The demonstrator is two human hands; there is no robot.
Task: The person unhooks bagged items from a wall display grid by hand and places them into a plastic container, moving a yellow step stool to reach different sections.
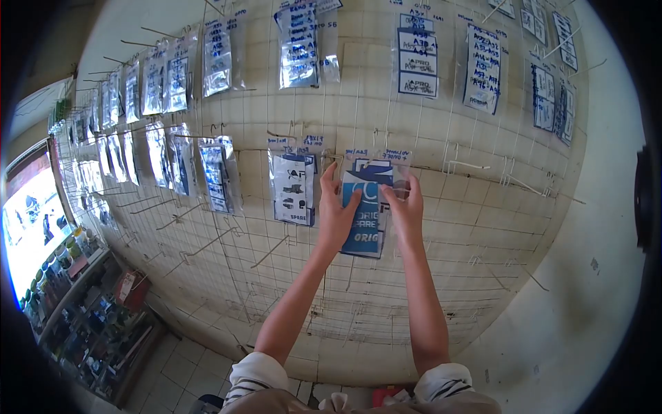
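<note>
In the head view, at centre, the left hand [336, 217] and right hand [409, 212] are clasping a blue packet [364, 224] by its sides. It is probably feeling light, bendy and slick; the edges are offering the surest hold. A white-fronted packet [293, 186] is hanging at ten o'clock; a bare hook [470, 165] is jutting at two, possibly snagging.

Blue packet [360, 240]: partly hidden by the left hand [335, 212]!
Shelf jars [72, 248]: too tiny to tell!
Top packet [503, 7]: cropped above!
</note>
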